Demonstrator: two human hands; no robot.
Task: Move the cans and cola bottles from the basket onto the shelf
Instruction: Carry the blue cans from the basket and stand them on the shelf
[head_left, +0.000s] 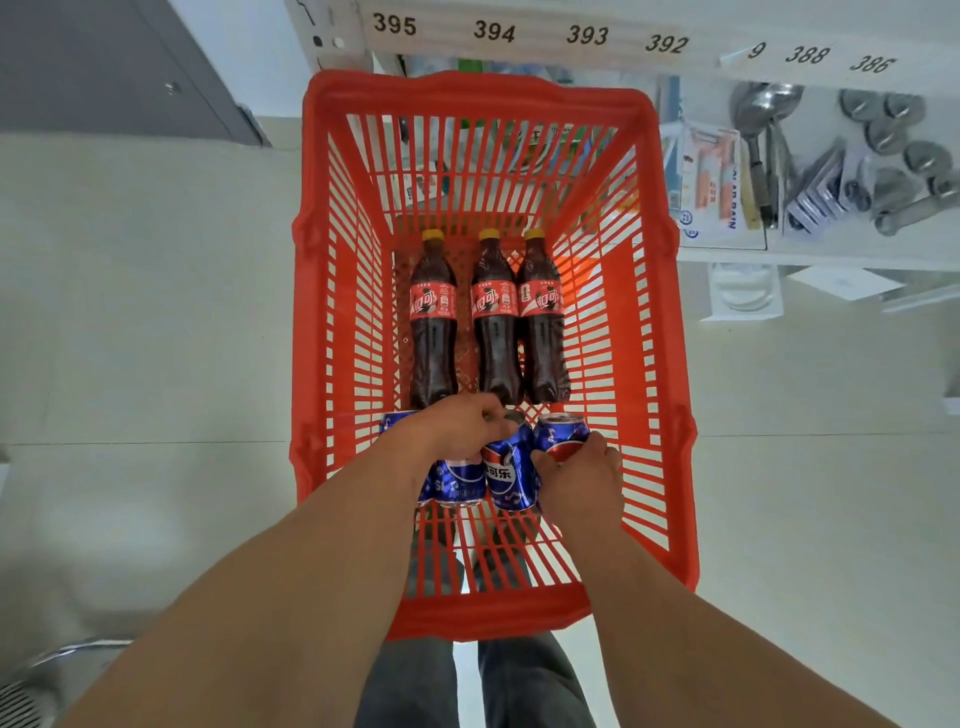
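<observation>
Head view: inside the red basket (649, 332), left hand (457, 423) curled over the top of a middle blue can (506, 470), grip narrow, fingers on its rim. Right hand (582, 480) wrapped around the rightmost can (558, 434), grip closed on it. Beyond both grips, three cola bottles (493, 317) lying side by side.
</observation>
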